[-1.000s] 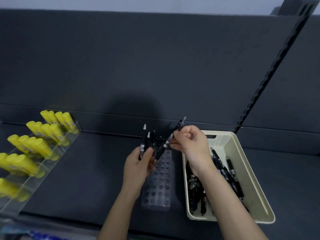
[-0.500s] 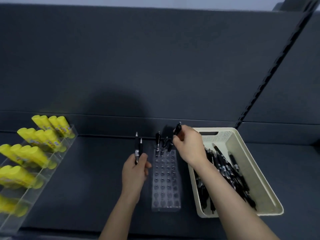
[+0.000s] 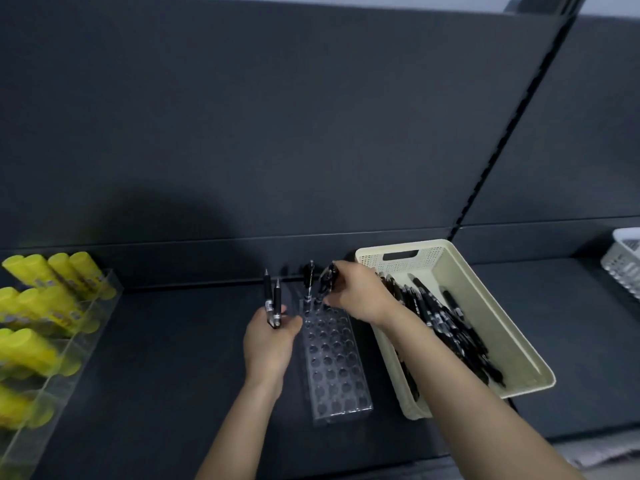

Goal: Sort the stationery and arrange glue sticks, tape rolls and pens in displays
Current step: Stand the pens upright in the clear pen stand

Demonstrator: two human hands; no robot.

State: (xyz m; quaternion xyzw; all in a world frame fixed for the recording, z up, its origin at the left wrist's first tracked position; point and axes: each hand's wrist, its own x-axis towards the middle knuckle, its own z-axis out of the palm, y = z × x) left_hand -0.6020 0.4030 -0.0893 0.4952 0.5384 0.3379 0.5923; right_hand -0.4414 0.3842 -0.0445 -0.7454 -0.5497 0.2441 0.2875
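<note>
Lower centre of the frame: a clear pen holder [image 3: 332,375] with rows of round holes lies on the dark shelf [image 3: 166,368], its long side running away from the viewer. Just left of it, the left hand [image 3: 268,341] grips two black pens [image 3: 273,299] upright, fingers curled round their lower ends, tips pointing up. To the right of the holder stands a cream basket [image 3: 485,299], tilted in the picture, with a heap of loose black pens [image 3: 446,330] lying in it. At the holder's far end, the right hand [image 3: 360,296] pinches one black pen [image 3: 328,279] between curled fingers and thumb, slanted over the far holes. Beside it a single pen [image 3: 309,277] stands upright in the holder. At the left edge, yellow glue sticks [image 3: 38,303] fill a clear stepped rack [image 3: 114,284]. A white basket [image 3: 621,263] shows at the right edge, well apart.
</note>
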